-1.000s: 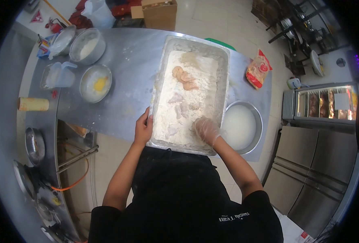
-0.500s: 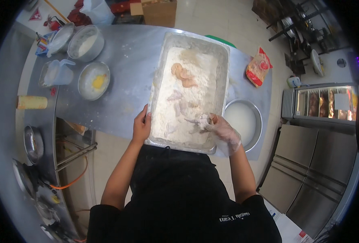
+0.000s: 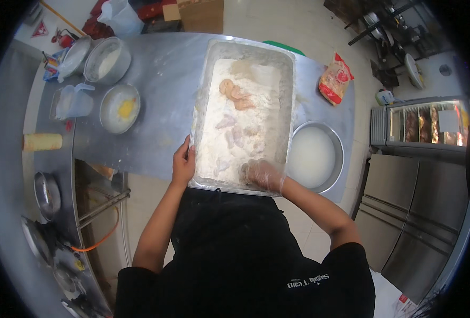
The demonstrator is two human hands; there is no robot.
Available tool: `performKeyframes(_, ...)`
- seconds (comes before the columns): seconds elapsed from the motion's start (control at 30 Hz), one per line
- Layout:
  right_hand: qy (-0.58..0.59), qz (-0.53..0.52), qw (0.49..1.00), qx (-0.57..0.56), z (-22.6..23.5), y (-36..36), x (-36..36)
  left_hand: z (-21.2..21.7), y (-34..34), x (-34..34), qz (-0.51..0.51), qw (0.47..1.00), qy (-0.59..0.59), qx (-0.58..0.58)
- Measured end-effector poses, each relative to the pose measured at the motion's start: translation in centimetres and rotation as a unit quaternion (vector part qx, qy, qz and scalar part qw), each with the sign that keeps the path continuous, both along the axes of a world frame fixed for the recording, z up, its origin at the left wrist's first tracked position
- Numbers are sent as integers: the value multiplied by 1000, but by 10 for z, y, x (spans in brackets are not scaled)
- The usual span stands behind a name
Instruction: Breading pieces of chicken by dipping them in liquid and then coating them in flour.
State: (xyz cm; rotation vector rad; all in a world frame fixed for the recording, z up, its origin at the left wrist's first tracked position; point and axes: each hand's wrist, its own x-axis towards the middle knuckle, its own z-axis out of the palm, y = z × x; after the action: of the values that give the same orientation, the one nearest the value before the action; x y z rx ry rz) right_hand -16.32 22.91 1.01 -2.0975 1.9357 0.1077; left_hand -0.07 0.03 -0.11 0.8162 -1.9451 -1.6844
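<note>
A deep rectangular metal tray (image 3: 288, 106) of white flour (image 3: 224, 114) lies lengthwise before me. My left hand (image 3: 183, 165) grips its left rim near the front corner, thumb uppermost. In a clear plastic glove, my right hand (image 3: 264, 175) is down in the flour at the tray's near right. Its fingers are curled and floury; what they hold, if anything, is hidden. Raw meat, perhaps chicken (image 3: 236, 95), lies mostly uncoated toward the far end. Several floured pieces (image 3: 235, 135) sit in the middle and near left.
Right of the tray stands a round metal pan (image 3: 340, 153) of whitish liquid; beyond it lies a red-and-yellow packet (image 3: 336, 79). Metal bowls (image 3: 103, 114), one with something yellow inside, and a plastic jug (image 3: 78, 100) occupy the table's left side. A steel refrigerator (image 3: 389, 201) stands at right.
My right hand has moved left and down into the flour; the floured piece it held up is no longer visible in it. My left hand stays on the rim.
</note>
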Motion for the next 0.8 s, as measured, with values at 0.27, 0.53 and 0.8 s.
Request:
performKeyframes(0.27, -183, -194, 957, -114, 36, 6, -8, 0, 1, 3, 15, 999, -28, 15)
performKeyframes(0.53, -272, -327, 899, -98, 68, 16, -12, 8, 2, -1, 9, 1000, -6, 2)
performKeyframes(0.8, -361, -515, 768, -120, 107, 64, -28, 11, 5, -5, -8, 1000, -11, -4)
